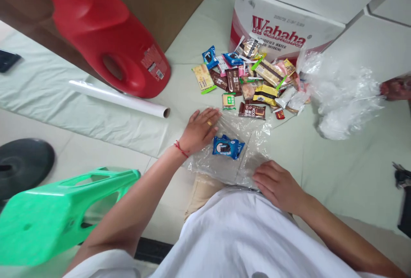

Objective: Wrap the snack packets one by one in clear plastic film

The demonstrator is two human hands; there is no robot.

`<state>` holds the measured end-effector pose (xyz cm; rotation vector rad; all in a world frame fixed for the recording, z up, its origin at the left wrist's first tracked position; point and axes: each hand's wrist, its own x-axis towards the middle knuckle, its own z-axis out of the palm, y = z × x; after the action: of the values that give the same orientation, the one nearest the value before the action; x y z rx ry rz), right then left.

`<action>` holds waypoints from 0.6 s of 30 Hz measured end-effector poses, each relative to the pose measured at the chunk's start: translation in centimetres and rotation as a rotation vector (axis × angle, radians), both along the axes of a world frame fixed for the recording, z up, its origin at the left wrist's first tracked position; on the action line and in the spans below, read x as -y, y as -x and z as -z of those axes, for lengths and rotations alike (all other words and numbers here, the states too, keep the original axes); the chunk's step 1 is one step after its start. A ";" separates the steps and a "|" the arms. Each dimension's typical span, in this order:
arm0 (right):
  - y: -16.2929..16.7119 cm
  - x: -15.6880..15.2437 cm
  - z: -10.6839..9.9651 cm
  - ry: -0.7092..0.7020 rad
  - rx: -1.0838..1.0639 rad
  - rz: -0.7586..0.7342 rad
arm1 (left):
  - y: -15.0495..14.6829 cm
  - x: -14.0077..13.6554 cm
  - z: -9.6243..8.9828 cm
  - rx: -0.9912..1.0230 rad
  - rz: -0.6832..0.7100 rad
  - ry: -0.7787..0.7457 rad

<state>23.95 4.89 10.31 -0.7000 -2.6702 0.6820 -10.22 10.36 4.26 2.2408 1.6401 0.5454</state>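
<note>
A clear plastic bag (224, 170) is spread out in front of my body. Blue snack packets (227, 147) lie together on or inside it, which I cannot tell. My left hand (202, 129) rests flat on the bag's left part, fingers stretched out, beside the packets. At the near right edge of the plastic, my right hand (276, 184) lies with its fingers extended, slightly bent, and touching it; its thumb is hidden. Beyond the bag is a pile of wrapped snacks (266, 94), with a brown cocoa packet (252, 111) and a small green-and-white packet (228, 101) nearest.
A Wahaba carton (285, 25) stands behind the pile, with crumpled clear plastic (343, 94) to its right. On the left are a red plastic container (128, 51), a white tube (118, 98), a green stool (41, 218) and a dark round base (25, 166).
</note>
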 end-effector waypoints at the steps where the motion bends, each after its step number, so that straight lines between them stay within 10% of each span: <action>1: -1.0 0.6 0.3 0.009 0.052 -0.029 | 0.3 0.4 -0.3 0.012 -0.031 -0.062; 7: -4.3 2.7 3.1 0.030 0.251 -0.021 | 0.8 7.7 -2.1 0.118 0.029 -0.446; 11: -4.3 2.7 3.9 0.049 0.160 0.017 | 0.7 12.9 -2.5 0.080 0.190 -0.415; 18: -1.9 0.8 2.9 0.147 0.047 0.009 | -2.1 9.2 -3.3 -0.129 -0.032 -0.186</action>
<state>25.84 4.09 7.36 -0.7748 -2.6777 0.8766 -8.14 1.18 7.59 2.4327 1.7561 0.5952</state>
